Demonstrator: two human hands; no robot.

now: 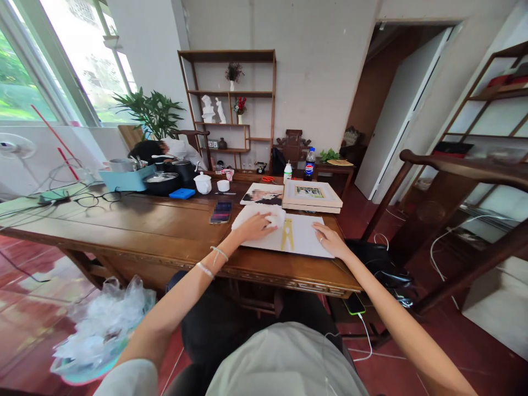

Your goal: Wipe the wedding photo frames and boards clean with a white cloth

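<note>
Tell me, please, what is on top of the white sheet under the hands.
A yellow peg-shaped piece, the right hand and, toward the left, white material under the left hand are on the white sheet. What they cover cannot be seen.

Phone [221, 212] L of board [308, 234], framed pic [311, 193] behind it.

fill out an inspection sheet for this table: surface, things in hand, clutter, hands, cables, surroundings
Surface: glossy wooden table.
Things in hand: yellow A-shaped piece on a white board; white pad, material unclear, at its left.
Clutter: smartphone, white teapot, Pepsi bottle, framed picture.
Hands: left hand spread on the pad; right hand resting on the board's right side.
Cables: dark cables at the table's left end; white cable plugged into a phone below tabletop height, right.
Surroundings: plastic bags in a basin on the floor, left; wooden chair, right; shelf unit behind.
</note>
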